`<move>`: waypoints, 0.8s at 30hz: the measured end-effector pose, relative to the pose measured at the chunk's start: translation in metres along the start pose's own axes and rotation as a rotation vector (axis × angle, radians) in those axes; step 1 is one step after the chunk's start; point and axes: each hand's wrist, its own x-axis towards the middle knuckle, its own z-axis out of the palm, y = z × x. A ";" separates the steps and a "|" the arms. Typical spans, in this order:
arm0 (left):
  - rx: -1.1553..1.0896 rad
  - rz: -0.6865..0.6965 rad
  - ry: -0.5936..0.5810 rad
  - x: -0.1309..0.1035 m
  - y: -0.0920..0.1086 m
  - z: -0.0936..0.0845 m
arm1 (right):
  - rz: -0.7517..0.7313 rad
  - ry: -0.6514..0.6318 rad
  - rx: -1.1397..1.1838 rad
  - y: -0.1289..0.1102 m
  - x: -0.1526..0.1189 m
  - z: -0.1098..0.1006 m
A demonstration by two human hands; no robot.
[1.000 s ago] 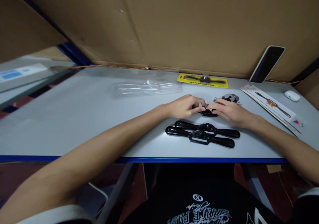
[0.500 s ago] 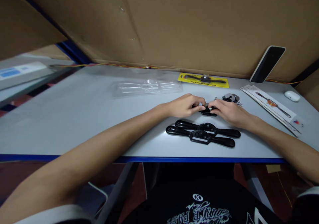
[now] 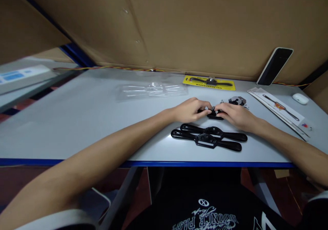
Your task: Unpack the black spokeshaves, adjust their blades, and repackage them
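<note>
A black spokeshave [image 3: 215, 117] lies on the table between my hands, its handles mostly hidden by my fingers. My left hand [image 3: 192, 109] is closed on its left side, with thumb and forefinger at the middle. From the right, my right hand [image 3: 234, 114] pinches at the same middle part, where a small silvery piece shows between the fingertips; its exact kind is too small to tell. Nearer to me lie two bare black spokeshave bodies, a front one [image 3: 208, 139] and a rear one [image 3: 214, 131], overlapping side by side. Beyond my right hand sits a small pile of metal blades and screws [image 3: 237, 101].
A spokeshave on a yellow card [image 3: 208, 83] lies at the back. Left of it is a clear plastic blister shell [image 3: 153, 90]. Printed cards [image 3: 280, 109], a white earbud case [image 3: 300, 98] and a leaning phone [image 3: 275, 66] are at the right. Cardboard walls [image 3: 179, 25] enclose the back.
Both hands stay at the spokeshave, with only slight finger movement around its middle. The other things on the table have not moved.
</note>
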 end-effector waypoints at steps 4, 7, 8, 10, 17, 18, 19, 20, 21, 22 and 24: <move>0.050 0.027 0.006 0.000 -0.002 0.000 | 0.006 0.022 -0.008 -0.001 -0.003 -0.004; 0.146 0.050 0.004 -0.001 -0.005 -0.001 | 0.033 0.019 -0.076 -0.004 -0.007 -0.012; 0.179 0.058 0.004 -0.001 -0.006 -0.001 | 0.054 0.012 -0.105 -0.005 -0.008 -0.015; 0.231 0.070 0.000 -0.003 -0.009 -0.003 | 0.104 -0.006 -0.145 -0.005 -0.010 -0.020; 0.345 0.100 0.023 -0.006 -0.014 -0.010 | 0.186 -0.103 -0.164 -0.003 -0.011 -0.022; 0.350 0.107 0.028 -0.006 -0.014 -0.010 | 0.196 -0.104 -0.160 -0.002 -0.012 -0.021; 0.352 0.112 0.034 -0.006 -0.014 -0.009 | 0.210 -0.099 -0.153 -0.001 -0.012 -0.021; 0.354 0.115 0.038 -0.006 -0.014 -0.009 | 0.224 -0.094 -0.144 -0.001 -0.012 -0.020; 0.360 0.116 0.041 -0.006 -0.014 -0.009 | 0.239 -0.095 -0.130 -0.001 -0.013 -0.020; 0.372 0.119 0.039 -0.005 -0.015 -0.010 | 0.251 -0.104 -0.110 -0.001 -0.013 -0.021; 0.416 0.117 0.036 -0.005 -0.022 -0.016 | 0.259 -0.140 -0.066 -0.003 -0.013 -0.022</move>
